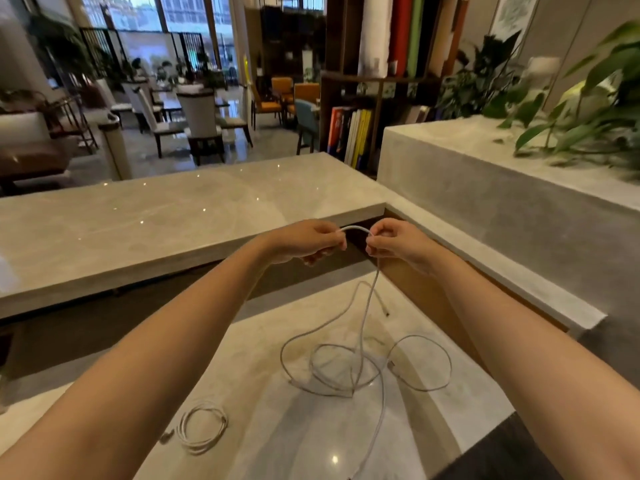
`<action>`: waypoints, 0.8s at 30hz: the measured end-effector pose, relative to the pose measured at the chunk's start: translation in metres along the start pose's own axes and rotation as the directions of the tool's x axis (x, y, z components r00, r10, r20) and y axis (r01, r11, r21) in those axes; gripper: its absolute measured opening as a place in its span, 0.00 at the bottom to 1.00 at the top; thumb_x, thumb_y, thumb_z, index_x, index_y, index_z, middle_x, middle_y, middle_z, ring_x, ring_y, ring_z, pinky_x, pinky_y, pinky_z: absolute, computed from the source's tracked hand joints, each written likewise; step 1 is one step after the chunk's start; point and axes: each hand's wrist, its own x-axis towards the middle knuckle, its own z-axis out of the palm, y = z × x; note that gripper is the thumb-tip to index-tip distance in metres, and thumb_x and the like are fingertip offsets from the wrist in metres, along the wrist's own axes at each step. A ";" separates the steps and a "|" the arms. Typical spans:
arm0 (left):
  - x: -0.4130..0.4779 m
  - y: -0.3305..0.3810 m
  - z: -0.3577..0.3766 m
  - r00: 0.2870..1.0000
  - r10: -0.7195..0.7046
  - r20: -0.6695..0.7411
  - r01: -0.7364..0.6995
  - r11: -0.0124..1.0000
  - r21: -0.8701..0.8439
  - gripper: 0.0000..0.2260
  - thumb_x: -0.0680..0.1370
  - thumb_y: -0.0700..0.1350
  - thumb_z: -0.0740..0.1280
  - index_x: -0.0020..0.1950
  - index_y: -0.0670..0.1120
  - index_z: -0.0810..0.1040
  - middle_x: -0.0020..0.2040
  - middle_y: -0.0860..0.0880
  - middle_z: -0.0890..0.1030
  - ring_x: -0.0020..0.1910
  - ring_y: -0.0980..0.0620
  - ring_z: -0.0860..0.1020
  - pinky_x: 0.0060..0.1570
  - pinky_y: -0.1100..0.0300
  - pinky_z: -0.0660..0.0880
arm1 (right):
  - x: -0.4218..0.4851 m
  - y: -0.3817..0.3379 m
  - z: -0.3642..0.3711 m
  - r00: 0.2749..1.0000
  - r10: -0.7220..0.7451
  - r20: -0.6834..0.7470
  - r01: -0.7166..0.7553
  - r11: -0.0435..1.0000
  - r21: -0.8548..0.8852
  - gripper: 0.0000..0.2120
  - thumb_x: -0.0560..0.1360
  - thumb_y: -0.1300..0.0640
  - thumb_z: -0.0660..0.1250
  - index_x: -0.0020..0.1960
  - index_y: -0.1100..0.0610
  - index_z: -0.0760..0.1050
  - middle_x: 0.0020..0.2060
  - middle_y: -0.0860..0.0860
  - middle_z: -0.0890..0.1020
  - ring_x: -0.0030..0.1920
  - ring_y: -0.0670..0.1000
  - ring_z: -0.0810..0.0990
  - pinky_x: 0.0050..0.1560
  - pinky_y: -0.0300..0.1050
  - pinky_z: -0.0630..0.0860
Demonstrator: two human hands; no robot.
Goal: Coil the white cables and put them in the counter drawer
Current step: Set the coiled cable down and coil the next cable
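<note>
Both my hands are raised above the lower marble counter [263, 427]. My left hand [304, 242] and my right hand [398, 242] each pinch the same white cable [367, 306], which arcs in a short loop between them. From my right hand the cable hangs down to the counter, where it joins loose tangled white loops [346, 372]. A second white cable [202, 427] lies wound in a small coil on the counter at the lower left. No drawer is in view.
A raised marble bar top [156, 216] runs across in front of me, and a grey ledge [485, 188] with green plants [588, 109] stands at the right. Chairs, tables and a bookshelf [356, 133] fill the room beyond.
</note>
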 end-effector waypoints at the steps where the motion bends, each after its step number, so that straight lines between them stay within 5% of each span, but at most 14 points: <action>1: -0.003 0.010 -0.004 1.000 0.026 -0.006 -0.026 0.996 -0.082 0.10 0.81 0.47 0.56 0.47 0.44 0.74 0.31 0.52 0.67 0.29 0.56 0.63 0.30 0.63 0.62 | -0.003 -0.010 -0.004 1.000 -0.011 -0.025 0.012 0.999 0.034 0.02 0.76 0.62 0.66 0.45 0.58 0.74 0.38 0.54 0.81 0.41 0.51 0.80 0.51 0.48 0.78; 5: -0.013 0.042 -0.020 0.982 0.188 -0.035 -0.185 0.888 -0.420 0.11 0.81 0.44 0.53 0.42 0.45 0.71 0.26 0.55 0.66 0.24 0.58 0.61 0.23 0.67 0.61 | -0.018 -0.045 -0.019 0.985 -0.075 -0.157 0.084 0.995 0.046 0.09 0.78 0.54 0.63 0.43 0.58 0.76 0.34 0.52 0.77 0.35 0.49 0.74 0.40 0.42 0.78; 9: -0.022 0.062 -0.031 0.947 0.309 -0.086 -0.270 0.624 -0.733 0.13 0.82 0.45 0.51 0.43 0.45 0.70 0.24 0.55 0.65 0.22 0.59 0.60 0.19 0.69 0.60 | -0.032 -0.050 -0.027 0.983 -0.087 -0.161 0.119 0.972 0.201 0.15 0.80 0.51 0.58 0.41 0.59 0.75 0.27 0.50 0.72 0.27 0.45 0.67 0.28 0.37 0.66; 14: -0.034 0.079 -0.031 0.915 0.387 -0.111 -0.291 0.448 -0.845 0.13 0.82 0.46 0.49 0.43 0.45 0.70 0.24 0.54 0.66 0.22 0.59 0.62 0.19 0.69 0.58 | -0.047 -0.030 -0.018 0.990 -0.071 -0.122 0.110 0.932 0.344 0.15 0.80 0.52 0.57 0.42 0.59 0.75 0.28 0.51 0.70 0.27 0.46 0.65 0.26 0.37 0.63; 17: -0.039 0.085 -0.033 0.897 0.405 -0.177 -0.325 0.334 -0.885 0.14 0.82 0.47 0.49 0.45 0.45 0.72 0.25 0.54 0.67 0.22 0.58 0.62 0.21 0.68 0.57 | -0.057 -0.009 -0.003 0.993 -0.051 -0.108 0.068 0.984 0.162 0.16 0.80 0.51 0.57 0.43 0.59 0.77 0.29 0.52 0.73 0.28 0.47 0.68 0.28 0.37 0.67; 21: -0.042 0.086 -0.033 0.886 0.375 -0.274 -0.421 0.403 -0.812 0.12 0.82 0.45 0.51 0.50 0.44 0.73 0.28 0.53 0.69 0.25 0.57 0.65 0.24 0.67 0.61 | -0.064 -0.003 0.017 0.996 -0.026 -0.081 0.019 0.997 -0.081 0.20 0.80 0.47 0.54 0.40 0.56 0.78 0.28 0.49 0.74 0.29 0.46 0.70 0.32 0.39 0.68; 24: -0.042 0.080 -0.027 0.879 0.317 -0.356 -0.477 0.564 -0.674 0.11 0.82 0.44 0.54 0.55 0.46 0.75 0.32 0.52 0.74 0.32 0.56 0.73 0.34 0.65 0.70 | -0.065 -0.025 0.031 0.996 -0.081 -0.035 0.056 0.881 -0.470 0.20 0.80 0.46 0.53 0.41 0.55 0.77 0.32 0.47 0.76 0.34 0.46 0.74 0.40 0.41 0.72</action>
